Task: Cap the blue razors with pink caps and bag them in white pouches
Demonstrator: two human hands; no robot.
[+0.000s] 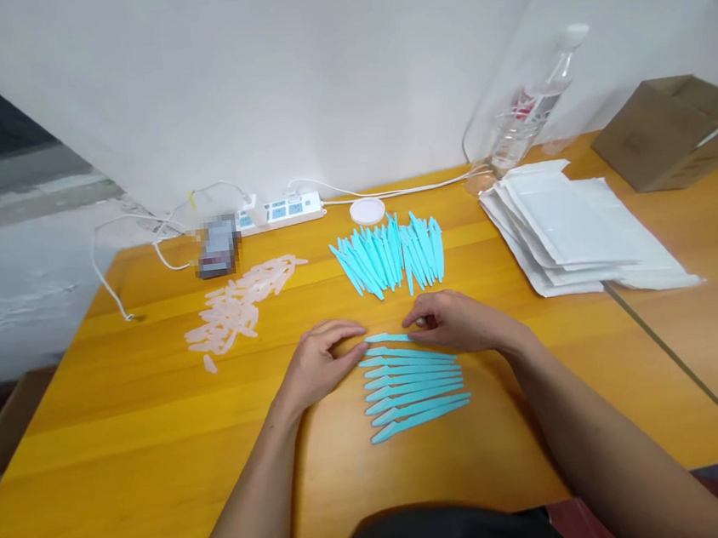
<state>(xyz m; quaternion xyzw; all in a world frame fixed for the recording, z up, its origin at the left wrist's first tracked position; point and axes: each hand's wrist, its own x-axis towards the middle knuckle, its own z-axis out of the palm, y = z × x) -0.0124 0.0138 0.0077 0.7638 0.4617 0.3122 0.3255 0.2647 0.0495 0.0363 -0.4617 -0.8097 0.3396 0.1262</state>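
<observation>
Several slim turquoise plastic pieces lie in a neat row [413,387] on the wooden table [125,430] in front of me. My right hand [458,323] pinches the end of the topmost turquoise piece [385,338], which lies flat at the top of the row. My left hand [321,360] rests on the table with curled fingers, its fingertips at the left end of that piece. A loose pile of the same turquoise pieces [389,253] lies farther back.
A heap of pale pink plastic caps [238,307] lies at the left. A stack of white pouches [569,225] sits at the right, with a clear bottle [531,110], a cardboard box [671,129], a white lid [367,211] and a power strip [282,211] at the back.
</observation>
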